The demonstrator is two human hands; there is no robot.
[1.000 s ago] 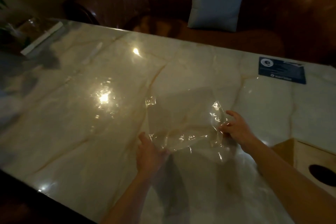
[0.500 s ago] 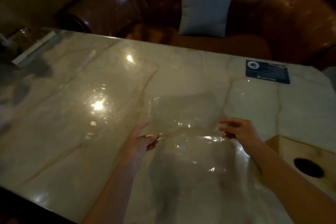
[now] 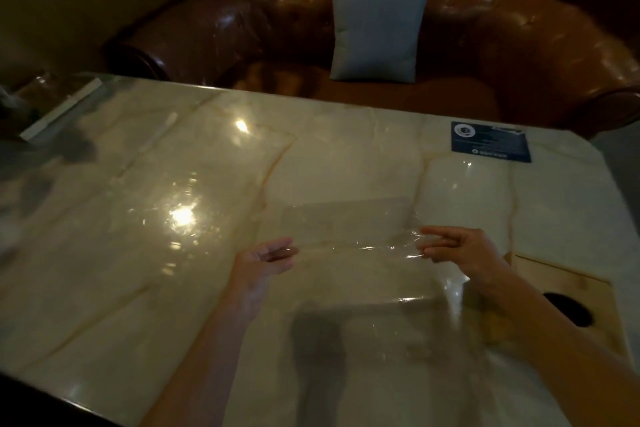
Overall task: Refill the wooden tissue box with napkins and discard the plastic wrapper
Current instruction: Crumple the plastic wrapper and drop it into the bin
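A clear plastic wrapper (image 3: 349,236) is stretched flat between my two hands above the marble table (image 3: 138,253). My left hand (image 3: 265,258) pinches its left edge and my right hand (image 3: 460,250) pinches its right edge, with a fold line running between them. The wooden tissue box (image 3: 561,291) stands at the right, just behind my right forearm, its top showing a dark oval opening. No napkins are visible.
A dark blue card (image 3: 490,146) lies near the table's far right. A brown leather sofa (image 3: 242,28) with a grey cushion (image 3: 377,28) stands behind the table. A glass jar and a white strip (image 3: 59,114) sit at the far left corner.
The crumpled wrapper has been pulled flat and folded along a line between my hands. Both hands moved apart and slightly toward me, and the view tilted up.
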